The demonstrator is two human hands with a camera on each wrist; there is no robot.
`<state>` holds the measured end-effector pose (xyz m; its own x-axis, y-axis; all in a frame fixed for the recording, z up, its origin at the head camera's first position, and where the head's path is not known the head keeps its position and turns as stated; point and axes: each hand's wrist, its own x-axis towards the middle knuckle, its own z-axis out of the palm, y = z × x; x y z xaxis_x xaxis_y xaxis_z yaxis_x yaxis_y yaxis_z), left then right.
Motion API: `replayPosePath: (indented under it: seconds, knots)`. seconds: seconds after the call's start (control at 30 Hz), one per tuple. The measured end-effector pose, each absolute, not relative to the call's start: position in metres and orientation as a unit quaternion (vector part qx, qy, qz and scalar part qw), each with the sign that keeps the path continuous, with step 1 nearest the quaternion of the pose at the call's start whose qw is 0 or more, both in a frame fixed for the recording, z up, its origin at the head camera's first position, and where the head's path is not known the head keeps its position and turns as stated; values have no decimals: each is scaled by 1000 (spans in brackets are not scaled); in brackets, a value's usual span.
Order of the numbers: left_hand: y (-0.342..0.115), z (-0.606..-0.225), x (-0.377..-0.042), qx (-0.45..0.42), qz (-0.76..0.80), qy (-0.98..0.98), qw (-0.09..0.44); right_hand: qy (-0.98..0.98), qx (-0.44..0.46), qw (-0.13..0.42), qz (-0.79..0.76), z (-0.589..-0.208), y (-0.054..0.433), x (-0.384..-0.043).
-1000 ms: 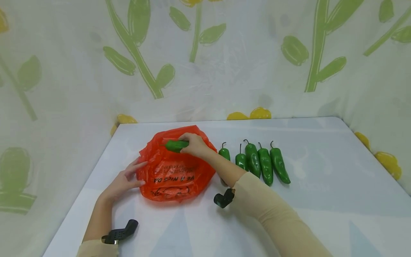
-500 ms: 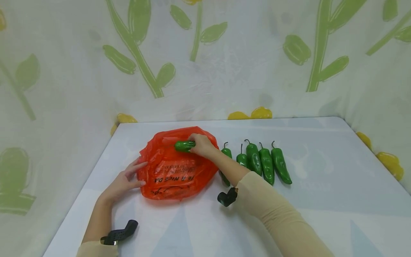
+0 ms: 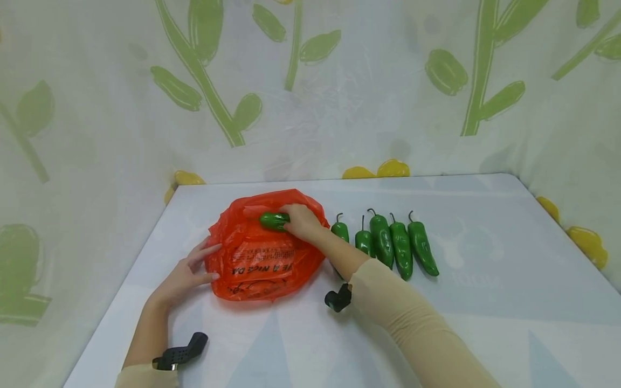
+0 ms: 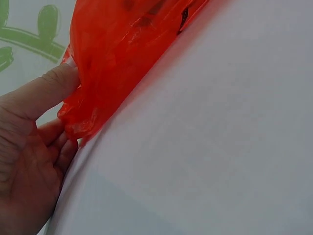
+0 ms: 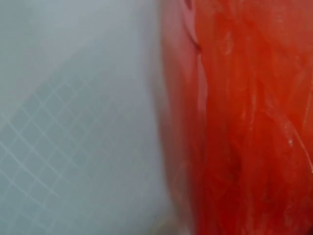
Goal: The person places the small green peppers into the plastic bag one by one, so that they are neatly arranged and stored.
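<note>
A crumpled red plastic bag (image 3: 264,275) with black printing lies at the left of the white table. My right hand (image 3: 303,222) grips a green chili pepper (image 3: 273,220) over the upper part of the bag, the pepper's rounded end pointing left. My left hand (image 3: 181,277) touches the bag's left edge with thumb and fingers spread apart. In the left wrist view, the thumb of the left hand (image 4: 34,132) and its fingers lie at a bunched corner of the bag. Only the bag and table show in the right wrist view; the right hand is out of its sight.
Several green chili peppers (image 3: 401,250) lie in a row right of the bag, stems toward the back; the right forearm partly covers the leftmost. Curtains with a plant print (image 3: 354,108) stand behind and beside the table (image 3: 485,269).
My right hand, holding the pepper, has shifted slightly right and then a little back left over the bag. The pepper's stem has gone out of sight. The left hand has stayed put.
</note>
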<state>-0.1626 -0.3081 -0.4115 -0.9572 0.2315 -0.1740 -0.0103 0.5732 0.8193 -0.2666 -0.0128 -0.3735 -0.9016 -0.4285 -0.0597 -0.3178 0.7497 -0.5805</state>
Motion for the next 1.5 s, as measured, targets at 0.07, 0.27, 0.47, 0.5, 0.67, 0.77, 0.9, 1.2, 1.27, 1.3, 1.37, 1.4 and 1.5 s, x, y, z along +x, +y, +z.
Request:
replayPosePath:
  seconds: [0.07, 0.27, 0.47, 0.5, 0.67, 0.77, 0.9, 1.2, 1.27, 1.3, 1.37, 1.4, 1.5]
  knots:
    - [-309, -412, -162, 63, 459, 876, 132, 926, -205, 90, -304, -372, -12, -266]
    - [-311, -413, -161, 69, 461, 875, 129, 909, -206, 79, -354, -367, -11, -264]
    - [-312, -415, -159, 71, 468, 872, 124, 893, -214, 72, -390, -359, -6, -257]
    - [-312, -415, -159, 71, 466, 873, 125, 890, -219, 70, -393, -357, -5, -255]
    - [-312, -419, -157, 76, 460, 875, 127, 876, -240, 56, -414, -351, 5, -247]
    - [-312, -420, -158, 82, 462, 874, 126, 868, -244, 50, -429, -347, 12, -243]
    - [-311, -420, -158, 84, 464, 873, 124, 857, -241, 51, -453, -344, 21, -239]
    - [-311, -417, -159, 87, 469, 871, 121, 830, -240, 34, -502, -337, 44, -224]
    - [-311, -416, -159, 86, 468, 871, 121, 826, -246, 24, -506, -336, 49, -221]
    - [-311, -416, -159, 86, 467, 872, 120, 825, -250, 19, -507, -335, 52, -219]
    - [-310, -415, -160, 82, 467, 873, 119, 822, -257, 11, -508, -334, 57, -217]
    - [-310, -415, -160, 83, 465, 873, 118, 822, -260, 7, -506, -333, 59, -215]
    - [-309, -415, -162, 84, 464, 874, 117, 825, -262, -5, -501, -333, 66, -213]
